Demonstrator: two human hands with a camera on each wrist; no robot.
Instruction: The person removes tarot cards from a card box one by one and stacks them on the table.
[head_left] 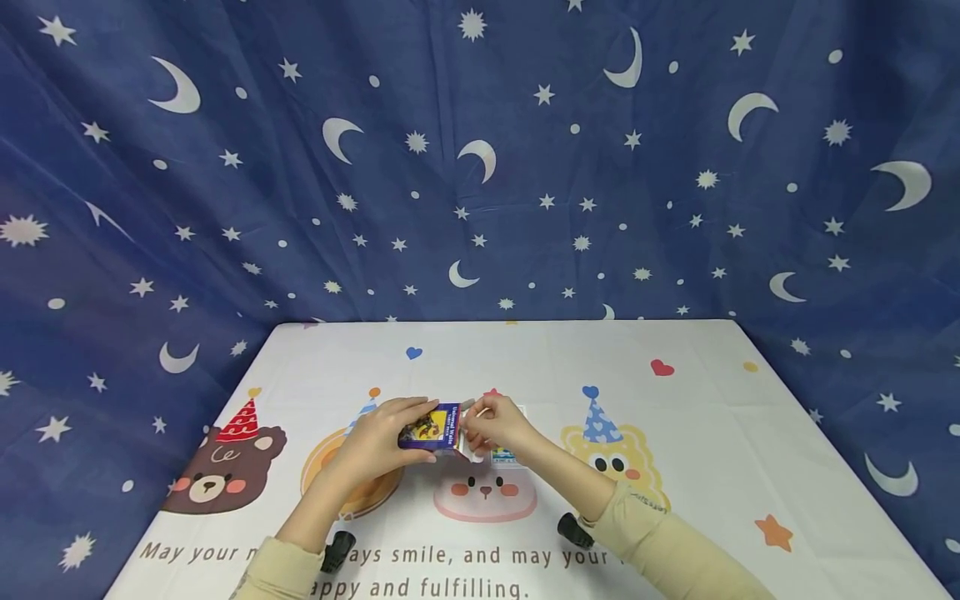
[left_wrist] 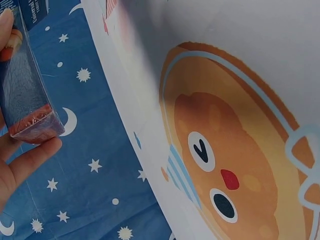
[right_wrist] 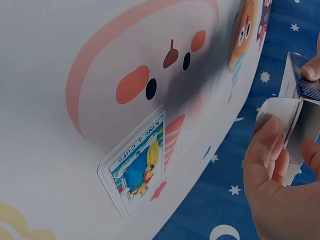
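Observation:
My left hand (head_left: 381,433) holds a purple tarot card box (head_left: 431,427) by its left end, above the table. In the left wrist view, thumb and fingers lie around the wrapped box (left_wrist: 25,85). At the right end, my right hand (head_left: 495,423) pinches a white end flap (right_wrist: 282,112). That end of the box is open; in the right wrist view the part of the interior that shows looks bare. Below my right hand, a stack of tarot cards (right_wrist: 137,170) lies face up on the table, the King of Cups on top.
A white tablecloth (head_left: 705,467) printed with cartoon animals and lettering covers the table. Behind it hangs a dark blue curtain (head_left: 525,167) with moons and stars. Black wrist-camera pieces (head_left: 576,531) sit at both wrists.

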